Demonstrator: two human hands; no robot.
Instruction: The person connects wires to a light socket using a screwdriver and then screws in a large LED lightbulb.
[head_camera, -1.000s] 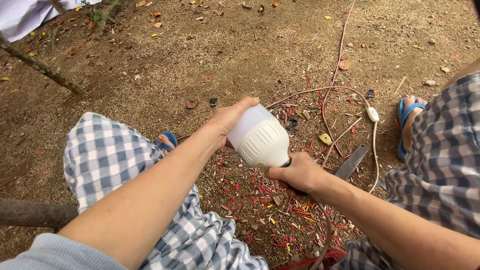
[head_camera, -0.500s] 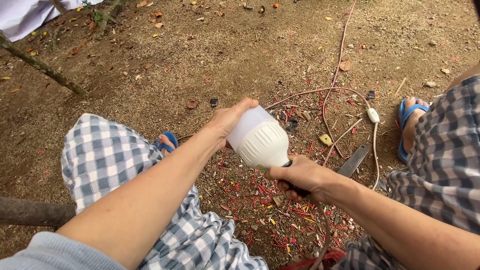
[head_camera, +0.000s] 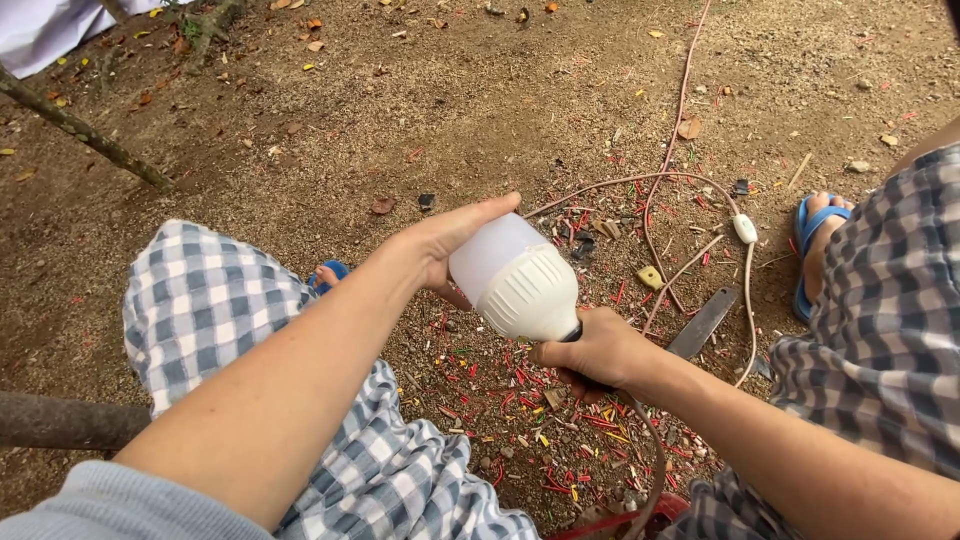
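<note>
Both hands hold one thing: the left hand (head_camera: 440, 245) curls its grip around the smooth dome of a large white bulb (head_camera: 515, 280), thumb laid along the top and fingers tucked behind; the right hand (head_camera: 590, 355) is pressed shut around the dark socket at the bulb's narrow base, where a pinkish cord (head_camera: 650, 470) leaves the fist and trails down toward the ground; the bulb thus lies slanted between the two grips, dome up and to the left, base down and to the right, held above the dirt between the knees; it looks light and stiff, a plastic shell, smooth and likely slippery on the frosted dome, less so on the ribbed collar; the dome probably cracks if squeezed hard, so the collar and the socket seem the safer places to take hold; outward, red, yellow and green wire scraps (head_camera: 560, 440) litter the soil below; a blade (head_camera: 703, 322) lies just right of the right hand; an inline switch (head_camera: 745, 228) sits on the cord farther off; checked shorts (head_camera: 220, 310) cover both legs, and a blue sandal (head_camera: 812, 250) rests at the right.
</note>
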